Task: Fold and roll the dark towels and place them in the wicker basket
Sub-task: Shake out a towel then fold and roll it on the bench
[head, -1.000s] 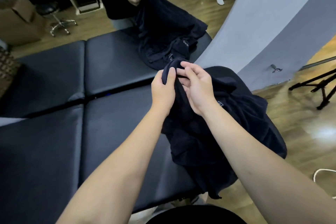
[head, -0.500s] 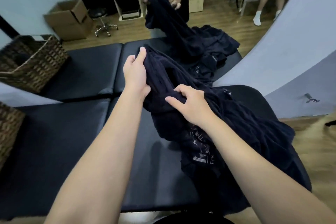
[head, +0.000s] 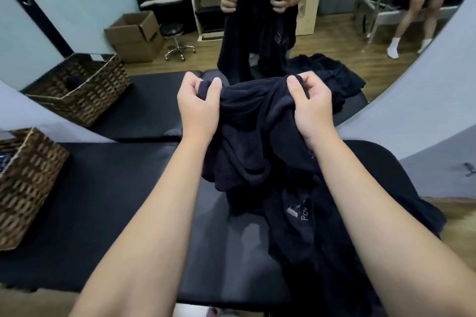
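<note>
I hold a dark navy towel (head: pixel 252 136) up over the black padded table (head: pixel 108 203). My left hand (head: pixel 199 108) grips its top edge at the left and my right hand (head: pixel 310 108) grips the same edge at the right, with the cloth bunched between them and hanging down. More dark towels (head: pixel 324 244) lie heaped on the table's right side under my right forearm. A wicker basket (head: pixel 28 183) stands at the table's left edge. A second wicker basket (head: pixel 85 90) sits farther back on the left, with something dark inside it.
A person across the table holds another dark towel (head: pixel 255 33) up with both hands; more towels (head: pixel 332 77) lie in front of that person. A cardboard box (head: pixel 136 36) and a stool (head: pixel 177 41) stand on the wooden floor behind. A grey backdrop (head: pixel 425 100) curves along the right.
My hands have moved apart along the towel's edge and lifted it, left hand going left, right hand going right and up. The view has tilted up, showing both baskets.
</note>
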A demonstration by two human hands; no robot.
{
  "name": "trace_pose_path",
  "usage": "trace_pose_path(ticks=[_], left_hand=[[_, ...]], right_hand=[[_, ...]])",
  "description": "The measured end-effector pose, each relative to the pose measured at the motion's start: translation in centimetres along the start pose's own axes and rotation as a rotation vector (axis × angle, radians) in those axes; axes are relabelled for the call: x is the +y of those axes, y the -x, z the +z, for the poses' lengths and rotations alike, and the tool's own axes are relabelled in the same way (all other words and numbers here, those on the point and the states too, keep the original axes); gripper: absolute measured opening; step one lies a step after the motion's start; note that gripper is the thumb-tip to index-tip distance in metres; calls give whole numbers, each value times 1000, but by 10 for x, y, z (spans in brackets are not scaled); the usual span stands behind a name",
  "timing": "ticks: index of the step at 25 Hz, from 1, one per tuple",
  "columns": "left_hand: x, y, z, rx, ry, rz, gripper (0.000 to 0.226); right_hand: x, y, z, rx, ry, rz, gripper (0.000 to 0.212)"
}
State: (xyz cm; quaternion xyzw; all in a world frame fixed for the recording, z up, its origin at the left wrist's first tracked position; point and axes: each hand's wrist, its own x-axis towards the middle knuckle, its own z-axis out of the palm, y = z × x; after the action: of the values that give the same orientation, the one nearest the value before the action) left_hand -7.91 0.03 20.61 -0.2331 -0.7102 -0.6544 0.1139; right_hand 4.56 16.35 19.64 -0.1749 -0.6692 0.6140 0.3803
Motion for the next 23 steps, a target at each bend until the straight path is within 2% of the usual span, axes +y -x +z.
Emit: trace_pose_path(ticks=[2,5,7,9,10,12,13,15,17,19,21,22,23], left_hand=[[1,-9,-18,-123,-160,30,40],[-1,-32,-53,-596,-463,-71,37],[-6,-43,-77,-722,-415,-208,43],[-14,-50,-98,-636,-217,-239,54],[-17,-50,-104,-557,-110,-219,56],[-18,-50,-106,-464,46,-185,57],[-15,-49,-103,-456,71,-168,57],[-9,-46,-94,-490,79,-160,46],[-6,-44,-90,-572,70,-172,38],[-10,-43,-97,-654,14,-158,42],[-14,-44,-110,-680,-73,-123,38],[-17,-44,-116,-678,-126,-106,38],[-19,-42,-122,-678,-181,-93,40]], right_hand=[[-3,-5,4,40,26,-39,23],[-7,-13,11,147,96,-75,22],[-7,-15,10,287,131,-38,24],[-5,-13,4,350,255,17,24],[-2,-10,3,299,414,72,22],[0,2,17,99,762,167,23],[0,11,32,-24,821,126,31],[-1,31,72,-273,700,-21,56],[-4,49,109,-446,470,-33,70],[0,56,130,-461,211,26,53],[5,58,136,-395,116,60,19],[6,58,136,-366,129,54,16],[6,59,137,-343,158,33,26]])
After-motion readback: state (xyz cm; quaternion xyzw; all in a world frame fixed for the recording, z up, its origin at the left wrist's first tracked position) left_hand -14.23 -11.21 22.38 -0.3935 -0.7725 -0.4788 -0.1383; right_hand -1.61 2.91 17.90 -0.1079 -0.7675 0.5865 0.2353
